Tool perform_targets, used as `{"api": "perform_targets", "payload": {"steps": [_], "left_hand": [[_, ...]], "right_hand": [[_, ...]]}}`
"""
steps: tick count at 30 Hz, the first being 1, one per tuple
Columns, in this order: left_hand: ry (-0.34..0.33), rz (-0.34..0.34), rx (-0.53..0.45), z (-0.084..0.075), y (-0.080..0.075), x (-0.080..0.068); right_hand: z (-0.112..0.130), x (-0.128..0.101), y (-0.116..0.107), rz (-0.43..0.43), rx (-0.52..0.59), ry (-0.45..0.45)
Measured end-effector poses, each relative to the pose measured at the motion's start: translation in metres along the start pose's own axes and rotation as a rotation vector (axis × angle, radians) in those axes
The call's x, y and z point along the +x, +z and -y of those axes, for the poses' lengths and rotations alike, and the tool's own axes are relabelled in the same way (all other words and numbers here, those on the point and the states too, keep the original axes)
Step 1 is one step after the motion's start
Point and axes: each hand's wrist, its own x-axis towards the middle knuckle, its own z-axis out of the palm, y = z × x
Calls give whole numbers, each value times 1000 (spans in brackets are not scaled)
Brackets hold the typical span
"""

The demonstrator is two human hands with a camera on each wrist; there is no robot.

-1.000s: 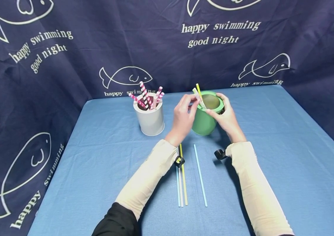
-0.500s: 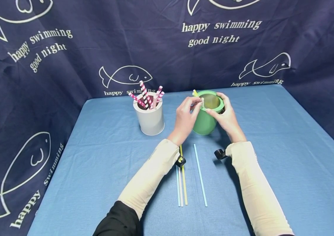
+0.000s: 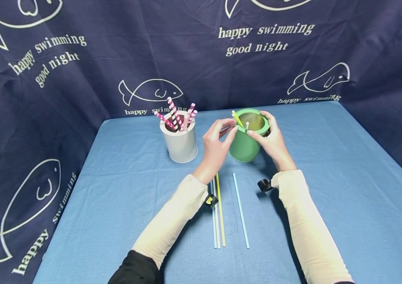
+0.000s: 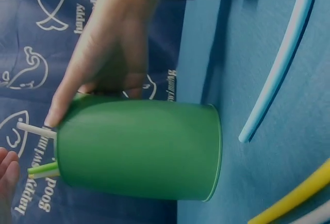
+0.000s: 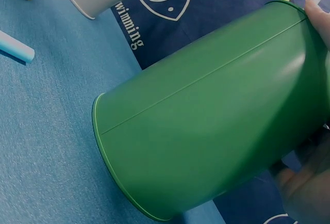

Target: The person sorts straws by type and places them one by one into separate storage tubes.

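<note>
A green cup (image 3: 247, 144) stands mid-table, with a yellow-green straw (image 3: 237, 118) and a white straw (image 3: 246, 126) poking out over its near rim. My right hand (image 3: 271, 138) grips the cup's rim and right side, fingers curled over the edge. My left hand (image 3: 216, 144) hovers just left of the cup with relaxed, spread fingers and holds nothing. In the left wrist view the cup (image 4: 139, 149) fills the frame, with the right hand (image 4: 108, 53) behind it and both straw ends (image 4: 36, 171) at its rim. The right wrist view shows the cup's wall (image 5: 216, 115) up close.
A white cup (image 3: 180, 144) holding several pink striped straws (image 3: 176, 114) stands to the left. On the blue tablecloth (image 3: 328, 177) near me lie a light blue straw (image 3: 241, 211), a yellow straw (image 3: 220, 215) and pale straws (image 3: 215, 225) beside it. A dark printed cloth backs the table.
My left hand has let go of the straws, which sank deeper into the green cup, and has drawn back down and left. The right hand kept its grip on the cup.
</note>
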Motion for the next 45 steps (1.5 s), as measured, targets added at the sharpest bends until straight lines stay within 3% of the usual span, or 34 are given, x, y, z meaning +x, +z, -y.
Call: {"api": "perform_targets", "payload": {"steps": [13,23,32,39,45], "left_hand": [[-66,13,-9,-11,-27,-20],[-271,12,22,2,-44,-36],[-396,118,183,13,-54,-48],[-512,206,262,18,-61,-52],[-574,296,336,21,-66,-55]], "right_hand": [[0,0,-2,4,-29,9],[-1,0,-2,11,-25,20],[0,-1,-2,12,-32,36],[0,0,-1,17,-32,33],[1,0,-1,15,-18,17]]}}
